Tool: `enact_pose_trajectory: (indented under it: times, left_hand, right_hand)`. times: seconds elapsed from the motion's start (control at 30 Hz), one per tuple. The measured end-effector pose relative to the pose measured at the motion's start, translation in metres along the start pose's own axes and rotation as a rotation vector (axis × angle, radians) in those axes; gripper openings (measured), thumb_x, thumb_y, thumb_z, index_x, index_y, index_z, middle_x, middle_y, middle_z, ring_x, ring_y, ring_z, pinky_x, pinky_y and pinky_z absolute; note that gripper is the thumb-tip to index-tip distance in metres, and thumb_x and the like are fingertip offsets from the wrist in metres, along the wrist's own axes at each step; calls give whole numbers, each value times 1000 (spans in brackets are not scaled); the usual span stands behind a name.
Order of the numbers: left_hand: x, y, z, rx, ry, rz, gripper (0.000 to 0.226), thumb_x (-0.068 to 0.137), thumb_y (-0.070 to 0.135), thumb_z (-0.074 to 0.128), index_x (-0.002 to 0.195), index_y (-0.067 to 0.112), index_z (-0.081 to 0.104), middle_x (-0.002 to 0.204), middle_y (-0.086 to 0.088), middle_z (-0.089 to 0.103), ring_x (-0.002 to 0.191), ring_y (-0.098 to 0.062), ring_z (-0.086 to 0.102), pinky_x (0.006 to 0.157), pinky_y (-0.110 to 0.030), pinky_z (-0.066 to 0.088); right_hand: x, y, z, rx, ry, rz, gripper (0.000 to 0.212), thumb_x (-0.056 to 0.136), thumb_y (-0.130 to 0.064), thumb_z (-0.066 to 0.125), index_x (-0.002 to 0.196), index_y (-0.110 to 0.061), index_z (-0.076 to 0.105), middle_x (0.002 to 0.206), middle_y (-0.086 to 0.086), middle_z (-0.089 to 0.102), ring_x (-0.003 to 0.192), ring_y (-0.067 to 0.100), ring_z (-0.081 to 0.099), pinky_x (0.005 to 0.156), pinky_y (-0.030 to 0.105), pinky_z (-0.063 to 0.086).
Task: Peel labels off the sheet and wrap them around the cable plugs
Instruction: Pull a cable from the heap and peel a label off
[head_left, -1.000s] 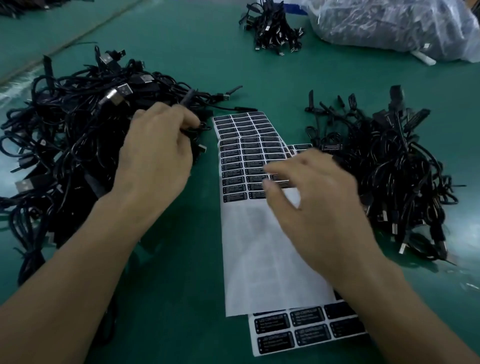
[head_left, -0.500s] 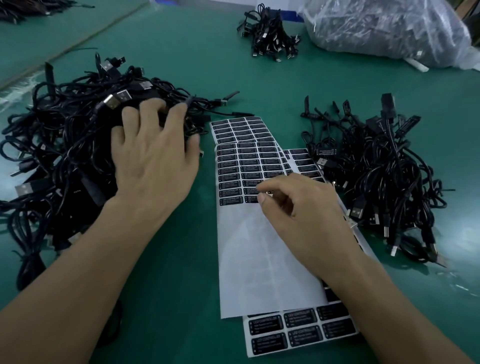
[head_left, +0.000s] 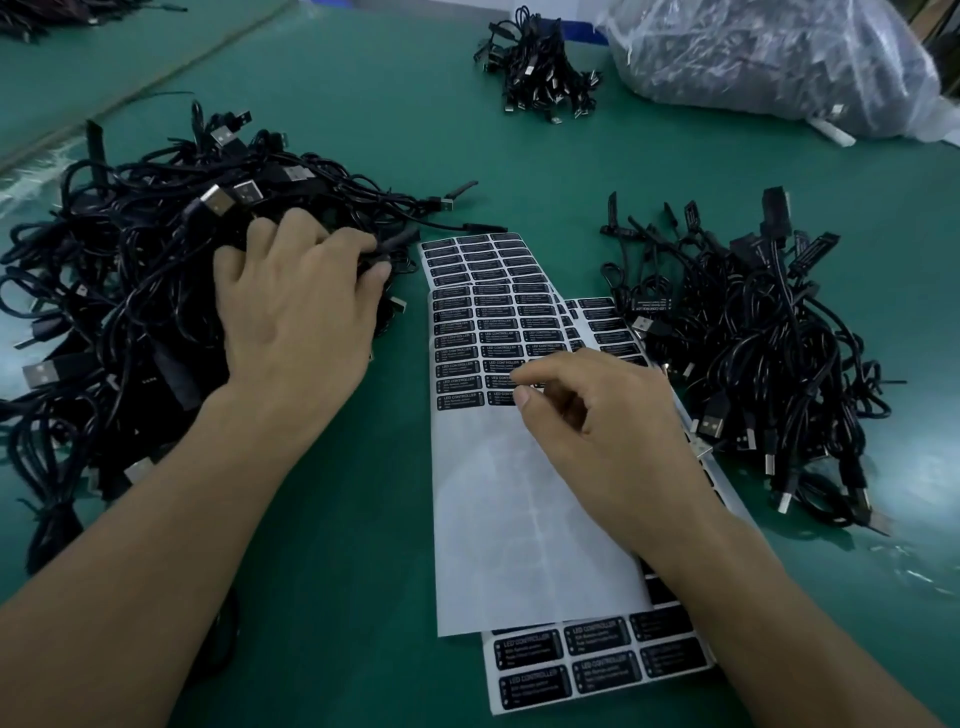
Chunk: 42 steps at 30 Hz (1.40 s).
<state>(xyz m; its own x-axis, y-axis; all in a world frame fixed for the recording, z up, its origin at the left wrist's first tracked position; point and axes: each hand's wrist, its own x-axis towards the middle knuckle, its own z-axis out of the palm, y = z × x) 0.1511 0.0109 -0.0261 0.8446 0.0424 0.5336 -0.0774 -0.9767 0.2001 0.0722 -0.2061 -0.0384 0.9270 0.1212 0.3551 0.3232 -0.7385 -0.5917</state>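
Fingertips (head_left: 521, 385) of the right hand (head_left: 597, 415) had closed, pinching a label's (head_left: 501, 397) corner; left hand (head_left: 296, 312), spread, had settled onto unlabelled cables (head_left: 130, 270).

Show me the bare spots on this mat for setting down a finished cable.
Bare mat: the far stretch between the left cable pile and the small bundle; also the near strip beside the label sheet. Crowded: both hands at mid-table, and the right cable pile against the sheets.

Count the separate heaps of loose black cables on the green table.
3: a big heap under the left hand, one right of the label sheets, a small bunch at the far edge. The plastic bag may hold more.
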Motion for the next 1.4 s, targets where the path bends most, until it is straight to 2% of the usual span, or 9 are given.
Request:
enact_pose_trajectory:
  times: [0.2,0.33,0.57,0.7,0.9,1.1,1.23,1.3,1.4]
  left_hand:
    - [-5,5,-12,-182,287,145,40,107,44,46,110,16,74,99,-7,63,97,-36,51,82,-42,28]
    - [-7,14,-19,-434,350,474,39,107,33,50,102,4,75,82,-11,70,75,-32,64,76,-48,46]
    - [-24,42,-30,-561,0,850,18,109,36,39,115,26,52,73,-7,63,60,-27,57,50,-44,49]
    - [-27,44,-31,-535,-169,746,15,103,37,40,109,26,48,79,3,71,59,-23,63,47,-42,51]
    - [-28,39,-29,-550,-194,560,29,100,39,36,93,17,55,57,17,41,50,-17,44,48,-33,39]
    - [-30,39,-16,-645,-379,336,21,103,34,36,87,25,45,62,8,53,53,-16,47,50,-35,37]
    - [-33,39,-8,-723,-478,127,22,101,31,39,82,26,49,68,5,68,59,-17,63,64,-48,55]
    - [-33,40,-6,-767,-494,72,22,98,33,39,79,28,50,70,12,70,57,-10,64,67,-45,57]
    - [-32,41,-7,-771,-525,48,21,92,36,35,82,29,52,73,18,71,61,-9,66,69,-45,57]
  right_hand:
    - [0,-1,-1,4,10,4,12,94,-20,67,101,-24,75,80,-17,64,73,2,58,66,14,44]
    - [1,0,0,8,22,6,15,94,-21,65,106,-24,75,79,-17,63,69,2,58,65,16,47]
    - [2,-7,-6,130,145,-111,56,89,-32,66,142,-19,50,92,-10,64,83,7,61,75,12,47]
    - [2,-12,-6,247,171,-196,38,85,-7,66,123,-14,64,100,-8,69,85,11,64,75,15,47]
    - [3,-12,-11,393,301,-126,21,91,-11,68,103,-27,68,87,-14,71,73,7,64,64,30,53]
    - [4,-8,-9,318,277,162,20,95,-18,65,110,-31,68,90,-16,70,87,4,65,74,14,49]
    - [3,-4,-12,-99,-3,307,56,88,-54,63,138,-30,53,133,-9,59,126,16,49,108,41,42]
    - [2,-9,-13,-175,-119,336,78,78,-72,57,146,-37,41,144,-11,50,135,15,35,112,38,30]
    - [1,-14,-16,-176,-162,329,82,75,-71,62,148,-44,36,143,-13,49,133,10,29,109,37,25]
